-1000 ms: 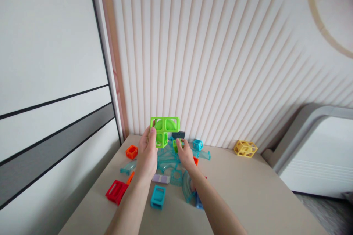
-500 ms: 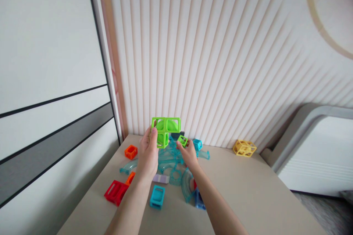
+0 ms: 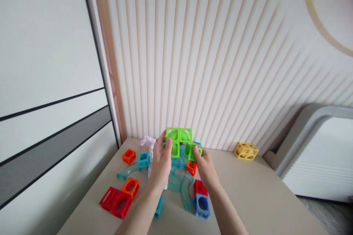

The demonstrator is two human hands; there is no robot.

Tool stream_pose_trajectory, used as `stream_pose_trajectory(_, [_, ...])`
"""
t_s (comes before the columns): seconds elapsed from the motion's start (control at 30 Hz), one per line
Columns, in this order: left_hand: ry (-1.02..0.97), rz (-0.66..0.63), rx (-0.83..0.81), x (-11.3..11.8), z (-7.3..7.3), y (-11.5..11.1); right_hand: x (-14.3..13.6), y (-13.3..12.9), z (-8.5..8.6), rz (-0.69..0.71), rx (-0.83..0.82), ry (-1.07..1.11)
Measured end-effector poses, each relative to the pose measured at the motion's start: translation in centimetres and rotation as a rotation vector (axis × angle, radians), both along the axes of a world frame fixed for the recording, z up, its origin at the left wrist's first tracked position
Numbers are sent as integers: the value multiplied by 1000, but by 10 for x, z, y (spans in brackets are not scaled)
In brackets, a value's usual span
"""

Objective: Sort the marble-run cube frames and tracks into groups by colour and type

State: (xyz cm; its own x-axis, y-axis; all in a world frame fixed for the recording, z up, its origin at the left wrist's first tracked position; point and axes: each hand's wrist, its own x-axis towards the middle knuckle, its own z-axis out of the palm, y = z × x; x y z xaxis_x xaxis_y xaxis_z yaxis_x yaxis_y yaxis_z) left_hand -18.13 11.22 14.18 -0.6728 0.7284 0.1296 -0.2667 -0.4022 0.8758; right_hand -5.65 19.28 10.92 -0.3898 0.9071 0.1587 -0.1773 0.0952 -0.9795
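My left hand (image 3: 162, 158) is closed around an L-shaped group of joined green hollow cubes (image 3: 178, 134), holding it above the table. Between the thumb and fingers of my right hand (image 3: 203, 163) is a separate green hollow cube (image 3: 190, 151), tilted a little. It sits just under the right end of the group; whether the two touch I cannot tell. Below the hands lie clear teal track pieces (image 3: 174, 183) and a small orange cube (image 3: 191, 167). The fingers partly cover both green pieces.
Joined red cubes (image 3: 116, 202) with an orange cube (image 3: 130, 187) lie at left. Near my right forearm are a red cube (image 3: 200, 187) and a blue cube (image 3: 202, 205). A yellow block (image 3: 246, 151) stands by the ridged wall (image 3: 193, 62). A white cabinet (image 3: 49, 44) borders the left.
Both hands have shifted right and slightly down in view. The right-hand green cube has come closer under the green group and turned. More loose blocks now show on the table.
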Motion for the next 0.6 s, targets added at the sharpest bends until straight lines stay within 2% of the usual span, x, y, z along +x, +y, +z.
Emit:
stream_pose_trajectory(0.2, [100, -54, -36, 15, -6, 3, 16, -14, 28, 153, 36, -37])
stream_pose_trajectory(0.4, [144, -120, -72, 21, -10, 3, 27, -18, 36, 160, 41, -105])
stream_pose_trajectory(0.6, [168, -144, -85, 21, -4, 0, 38, -22, 44, 204, -24, -17])
